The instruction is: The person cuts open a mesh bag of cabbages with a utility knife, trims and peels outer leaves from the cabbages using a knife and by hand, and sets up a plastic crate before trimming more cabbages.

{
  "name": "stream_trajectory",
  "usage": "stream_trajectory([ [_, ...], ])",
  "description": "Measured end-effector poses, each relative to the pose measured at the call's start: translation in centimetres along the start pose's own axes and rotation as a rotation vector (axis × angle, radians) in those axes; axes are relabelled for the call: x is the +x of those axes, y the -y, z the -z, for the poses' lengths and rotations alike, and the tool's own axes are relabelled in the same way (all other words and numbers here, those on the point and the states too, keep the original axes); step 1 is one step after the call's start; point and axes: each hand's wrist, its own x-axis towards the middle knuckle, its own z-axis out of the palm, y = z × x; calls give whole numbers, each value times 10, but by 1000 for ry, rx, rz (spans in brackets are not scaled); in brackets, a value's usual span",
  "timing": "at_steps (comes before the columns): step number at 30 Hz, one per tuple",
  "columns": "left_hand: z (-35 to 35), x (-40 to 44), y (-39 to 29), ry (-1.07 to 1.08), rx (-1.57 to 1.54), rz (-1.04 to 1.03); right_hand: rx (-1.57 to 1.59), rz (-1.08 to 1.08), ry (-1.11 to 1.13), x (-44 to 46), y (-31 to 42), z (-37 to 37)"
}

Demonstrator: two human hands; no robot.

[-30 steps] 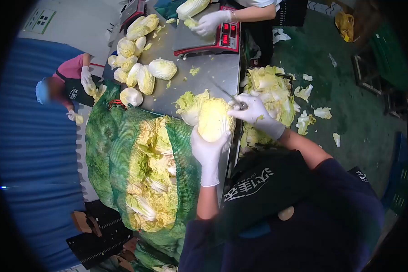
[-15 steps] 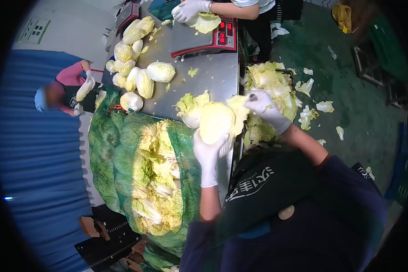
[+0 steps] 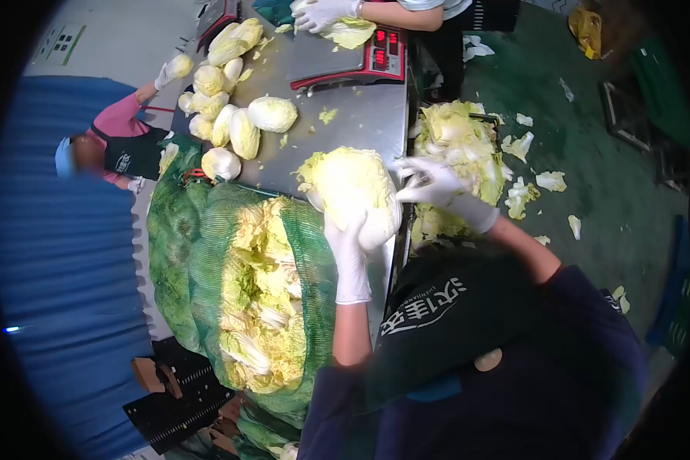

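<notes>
My gloved left hand (image 3: pixel 348 249) is wrapped round the lower side of a pale napa cabbage (image 3: pixel 354 184), held over the edge of the steel table. To its right is my gloved right hand (image 3: pixel 437 188), fingers apart and tips close to the cabbage; I cannot tell whether they touch. A small dark patch shows among those fingers, too unclear to name. Beneath and beyond the right hand, a crate is heaped with loose cabbage leaves (image 3: pixel 456 142). Left of my left hand, an open green mesh sack (image 3: pixel 320 268) holds more cabbages (image 3: pixel 264 307).
Several trimmed cabbages (image 3: pixel 245 134) lie on the steel table (image 3: pixel 337 123). A red-sided scale (image 3: pixel 337 73) stands farther back, where a co-worker's gloved hands (image 3: pixel 322 14) hold a cabbage. Another person (image 3: pixel 123 123) at left lifts a cabbage. Leaves (image 3: pixel 550 181) litter the green floor.
The leaf my right hand was pulling from the cabbage is no longer in it, and its fingers have spread. The cabbage has turned in my left hand. The person at left has raised an arm.
</notes>
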Motion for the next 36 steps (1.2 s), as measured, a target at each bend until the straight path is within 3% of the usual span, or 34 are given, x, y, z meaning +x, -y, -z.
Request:
stream_trajectory([
  [2, -13, -1, 3, -43, -27, -20, -101, 219, -97, 3, 7, -19],
  [5, -28, -5, -1, -88, -148, -43, 77, 70, 19, 16, 0, -9],
  [7, -28, -6, -2, -96, -20, -66, -21, 90, -17, 19, -4, -8],
  [11, -24, -7, 2, -82, -46, -68, -83, 5, -22, 17, 4, -7],
  [17, -25, -10, 2, -80, 22, -68, -139, 152, -156, 13, -12, -19],
  [20, -19, -10, 7, -37, -131, -26, -43, 118, -181, 14, -7, -21],
  [22, -15, -13, 13, 7, -287, 96, -169, 103, -176, 9, -1, -17],
  [27, -20, -20, 23, 71, -230, 52, -313, 248, -156, -8, 4, -4],
  [29, -28, -31, 10, -7, -433, 211, 339, 211, -212, -19, 17, 0],
  [30, -16, -13, 24, 6, -501, 209, 283, 38, -209, -12, -13, 8],
  [31, -10, -12, 25, -2, -501, 207, 284, 35, -202, -16, -15, 19],
  [33, -2, -7, 20, 338, -797, 152, 269, -43, -250, -17, -15, 37],
  [34, 2, -2, 18, 517, -941, 115, 29, -181, -263, -8, -25, 51],
  [35, 9, 1, 18, 513, -937, 106, -211, -321, -273, -2, -29, 56],
  [36, 19, 3, 18, 385, -892, 145, -207, -319, -265, -3, -33, 54],
])
